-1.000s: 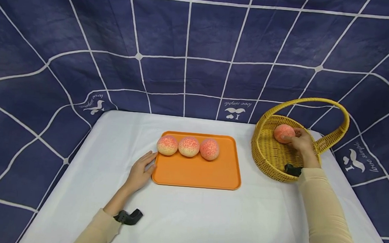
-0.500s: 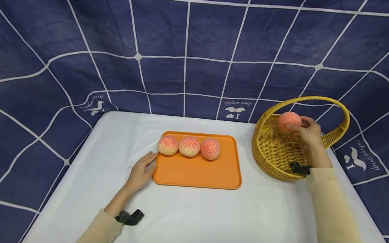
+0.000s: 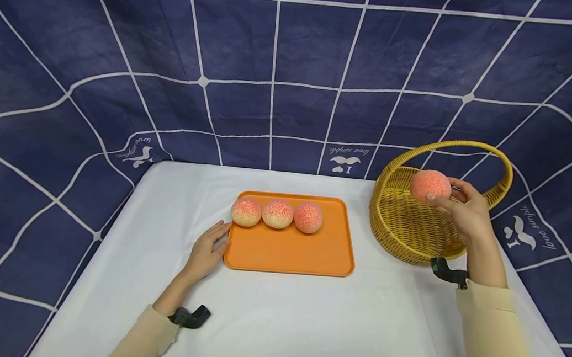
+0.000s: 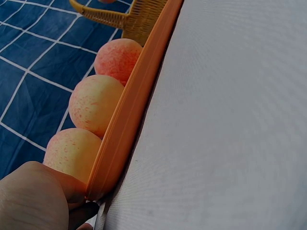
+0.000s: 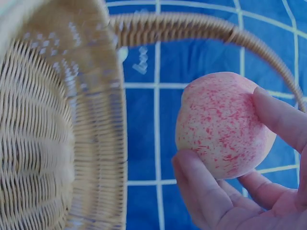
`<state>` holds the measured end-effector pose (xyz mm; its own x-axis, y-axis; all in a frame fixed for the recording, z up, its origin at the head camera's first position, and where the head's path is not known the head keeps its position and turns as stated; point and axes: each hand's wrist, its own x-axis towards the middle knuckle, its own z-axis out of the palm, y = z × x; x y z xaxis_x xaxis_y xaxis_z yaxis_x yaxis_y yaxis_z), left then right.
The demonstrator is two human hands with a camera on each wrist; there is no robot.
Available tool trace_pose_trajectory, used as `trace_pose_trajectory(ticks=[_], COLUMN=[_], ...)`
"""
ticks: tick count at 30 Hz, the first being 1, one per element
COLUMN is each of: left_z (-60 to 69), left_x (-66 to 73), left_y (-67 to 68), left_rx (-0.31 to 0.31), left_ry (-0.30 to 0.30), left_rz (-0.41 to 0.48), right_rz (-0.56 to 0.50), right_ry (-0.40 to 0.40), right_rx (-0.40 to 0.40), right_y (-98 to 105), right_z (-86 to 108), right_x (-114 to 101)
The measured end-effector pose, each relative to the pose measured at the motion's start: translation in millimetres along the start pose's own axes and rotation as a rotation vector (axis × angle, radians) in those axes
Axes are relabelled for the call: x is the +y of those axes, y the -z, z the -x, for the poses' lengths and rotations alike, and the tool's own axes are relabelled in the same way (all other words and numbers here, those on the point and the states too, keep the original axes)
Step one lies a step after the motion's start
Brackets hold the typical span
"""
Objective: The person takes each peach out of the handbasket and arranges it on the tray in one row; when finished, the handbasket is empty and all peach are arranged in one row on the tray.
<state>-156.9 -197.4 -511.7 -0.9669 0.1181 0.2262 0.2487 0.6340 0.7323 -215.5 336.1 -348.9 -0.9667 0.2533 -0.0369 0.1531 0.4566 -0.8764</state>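
My right hand (image 3: pixel 468 210) holds a pink-red peach (image 3: pixel 430 187) above the wicker basket (image 3: pixel 381 235). In the right wrist view, thumb and fingers close around that speckled peach (image 5: pixel 223 127), which is apart from the basket. On the orange tray (image 3: pixel 288 253), three peaches stand in a row along the far side: a left peach (image 3: pixel 246 212), a middle peach (image 3: pixel 278 214) and a redder right peach (image 3: pixel 308 217). My left hand (image 3: pixel 206 253) rests against the tray's left edge, its fingers fairly straight. The left wrist view shows this hand (image 4: pixel 36 196) at the tray's corner, with its fingertips partly hidden.
The basket's tall arched handle (image 3: pixel 460 143) rises over its far right side. A white cloth (image 3: pixel 305 323) covers the table. Behind hangs a dark blue cloth (image 3: pixel 310 47) with white grid lines. A black strap device sits on each wrist.
My right hand has lifted the peach up out of the basket and drawn back slightly toward me and to the right. The left hand, the tray and its peaches have stayed in place.
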Motion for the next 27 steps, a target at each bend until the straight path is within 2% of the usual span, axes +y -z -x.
trace_pose_trajectory(ticks=[7,9,14,20,27], left_z=[0.7,0.6,0.3,0.4,-0.4], left_x=[0.6,1.3,1.8,0.7,0.9], left_y=[0.4,1.1,1.5,1.6,1.3], left_rx=[-0.006,-0.011,-0.019,-0.013,-0.009], left_ry=[0.007,0.012,0.012,0.007,0.008], left_rz=[0.003,0.004,-0.004,0.002,0.002], right_rz=[-0.049,-0.029,-0.035,-0.099,-0.153], right_ry=[0.108,0.130,0.132,0.125,0.151], right_rx=[-0.064,-0.087,-0.177,-0.285,-0.335], right_y=[-18.4,-27.2,-52.5,-86.4,-118.6], right_z=[29.7,36.2,47.3,49.9,42.1], right_x=[-6.3,-8.5,-14.4,-18.7,-13.8])
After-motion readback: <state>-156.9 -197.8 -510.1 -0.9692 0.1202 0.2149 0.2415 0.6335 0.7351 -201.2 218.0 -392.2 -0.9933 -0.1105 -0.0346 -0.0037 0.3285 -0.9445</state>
